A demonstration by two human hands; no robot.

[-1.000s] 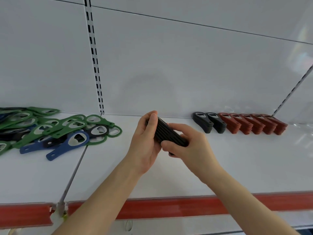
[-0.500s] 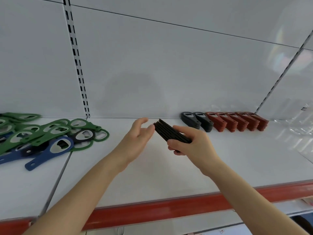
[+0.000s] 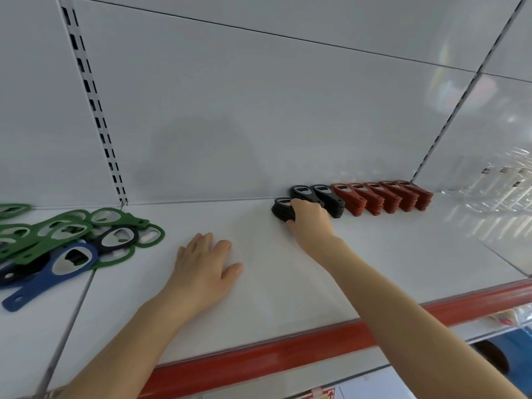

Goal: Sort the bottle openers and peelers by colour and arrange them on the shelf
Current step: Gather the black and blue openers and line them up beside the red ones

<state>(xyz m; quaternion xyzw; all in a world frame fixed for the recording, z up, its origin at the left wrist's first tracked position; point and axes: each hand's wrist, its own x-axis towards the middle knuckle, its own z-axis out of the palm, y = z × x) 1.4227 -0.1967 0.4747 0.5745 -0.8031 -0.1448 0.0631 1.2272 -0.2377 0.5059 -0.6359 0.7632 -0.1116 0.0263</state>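
White shelf (image 3: 403, 254), white wall panels (image 3: 259, 110) behind. At its back edge the right hand (image 3: 309, 223) grips a black opener stack (image 3: 280, 211); left hand (image 3: 201, 269) lies flat, fingers straight.

Shop, white slotted-upright shelving (image 3: 95, 105), red price rail (image 3: 288, 352), stacked stock rows (image 3: 383, 197)

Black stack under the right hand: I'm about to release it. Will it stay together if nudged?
Probably stiff: the black stack holds its shape in the right hand. It may well slide or fan apart, being loose flat pieces on a smooth shelf. Tipping seems unlikely; it sits low, like the neighbouring stacks.
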